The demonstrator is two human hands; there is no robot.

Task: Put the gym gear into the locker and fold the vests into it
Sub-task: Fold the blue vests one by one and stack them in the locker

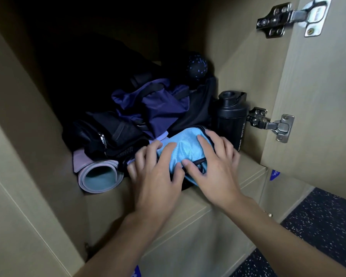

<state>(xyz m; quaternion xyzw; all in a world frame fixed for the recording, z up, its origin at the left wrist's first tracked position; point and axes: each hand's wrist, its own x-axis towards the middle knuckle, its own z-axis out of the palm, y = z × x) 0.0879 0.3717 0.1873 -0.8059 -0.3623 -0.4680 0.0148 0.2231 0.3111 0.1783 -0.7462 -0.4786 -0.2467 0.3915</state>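
A folded light blue vest lies at the front of the beige locker shelf. My left hand presses on its left side with spread fingers. My right hand lies flat on its right side, fingers spread over the fabric. Behind the vest sit a dark blue garment and a black gym bag. A rolled pink and teal mat lies at the front left. A black sport bottle stands at the right wall. A black ball with blue specks rests at the back.
The locker door stands open at the right, held by two metal hinges. Below the shelf are further beige panels. Dark speckled flooring shows at the lower right. The back of the locker is in deep shadow.
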